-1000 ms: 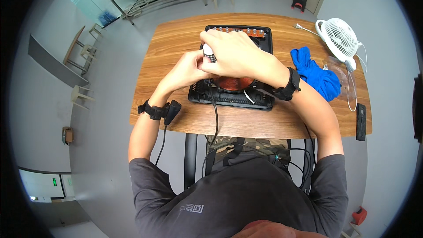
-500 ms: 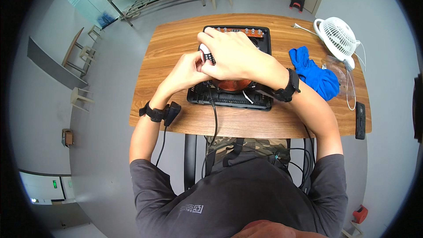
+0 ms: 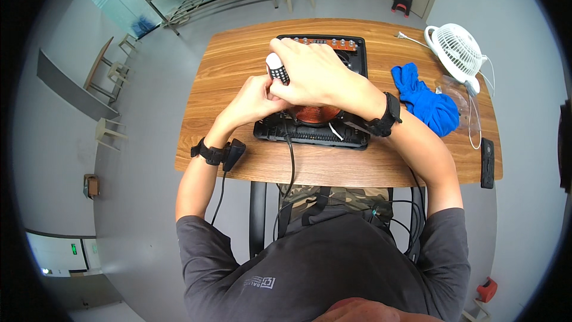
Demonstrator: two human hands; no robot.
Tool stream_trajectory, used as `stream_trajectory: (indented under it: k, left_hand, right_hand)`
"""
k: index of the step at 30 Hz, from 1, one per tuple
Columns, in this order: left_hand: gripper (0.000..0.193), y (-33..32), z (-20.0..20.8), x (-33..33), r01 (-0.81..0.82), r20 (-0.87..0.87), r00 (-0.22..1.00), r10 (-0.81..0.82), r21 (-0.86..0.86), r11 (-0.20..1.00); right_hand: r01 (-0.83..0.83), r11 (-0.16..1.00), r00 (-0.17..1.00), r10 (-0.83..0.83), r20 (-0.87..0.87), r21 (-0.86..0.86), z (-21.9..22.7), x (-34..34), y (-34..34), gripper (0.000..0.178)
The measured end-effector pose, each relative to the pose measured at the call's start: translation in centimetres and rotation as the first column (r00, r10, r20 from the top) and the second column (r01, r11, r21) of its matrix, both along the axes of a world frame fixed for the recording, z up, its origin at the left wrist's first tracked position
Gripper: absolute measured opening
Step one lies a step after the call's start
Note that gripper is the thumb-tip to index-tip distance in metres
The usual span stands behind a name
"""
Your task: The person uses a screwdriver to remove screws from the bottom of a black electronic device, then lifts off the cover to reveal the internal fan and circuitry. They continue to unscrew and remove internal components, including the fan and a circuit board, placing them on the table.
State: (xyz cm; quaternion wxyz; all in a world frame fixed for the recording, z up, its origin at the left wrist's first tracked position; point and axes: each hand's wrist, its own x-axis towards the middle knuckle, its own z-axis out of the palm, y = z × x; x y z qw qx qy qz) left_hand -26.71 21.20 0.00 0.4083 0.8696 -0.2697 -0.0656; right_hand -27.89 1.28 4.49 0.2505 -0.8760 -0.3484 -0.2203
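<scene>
table (image 3: pixel 229 65) faces lettered shirt (image 3: pixel 339 262), right hand (image 3: pixel 316 70) gripping handle (image 3: pixel 279 73)

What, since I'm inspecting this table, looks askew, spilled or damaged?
The black rectangular plastic appliance lies open, its round copper-coloured coil and orange circuit board exposed, and a thin white wire runs toward its near edge. That looks odd: such parts usually sit covered. No spill or damage shows, though the right hand hides part.
</scene>
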Motion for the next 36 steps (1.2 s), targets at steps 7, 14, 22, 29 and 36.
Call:
stream_trajectory:
  k: [7, 14, 22, 29, 36]
  left_hand:
    - [0.035, -1.0, -0.1, -0.5, -0.081, 0.149, 0.986, 0.079, 0.007, 0.997]
    - [0.031, 0.0, -0.6, -0.2, 0.118, 0.046, 0.991, -0.123, 0.11, 0.987]
    - [0.022, -0.5, -2.0, -0.5, 0.21, 0.005, 0.974, -0.228, 0.365, 0.907]
    - [0.016, -1.6, -1.9, -1.0, 0.198, 0.06, 0.968, -0.245, 0.426, 0.883]
    - [0.014, -1.5, -2.9, -0.5, 0.248, 0.174, 0.923, -0.342, 0.409, 0.878]
  right_hand:
    - [0.057, 0.996, 0.992, -0.064, -0.112, -0.065, -0.2, -0.2, 0.4, 0.046]
    - [0.048, 0.999, 0.988, -0.044, -0.148, 0.023, -0.7, 0.3, 0.5, 0.045]
    - [0.059, 0.996, 0.99, -0.049, -0.134, 0.065, -0.2, 0.2, 0.4, 0.043]
    - [0.094, 0.993, 0.986, -0.083, -0.144, 0.07, 0.1, -0.1, -0.1, 0.042]
    - [0.116, 0.988, 0.986, -0.102, -0.134, 0.103, 0.7, -0.2, -1.2, 0.044]
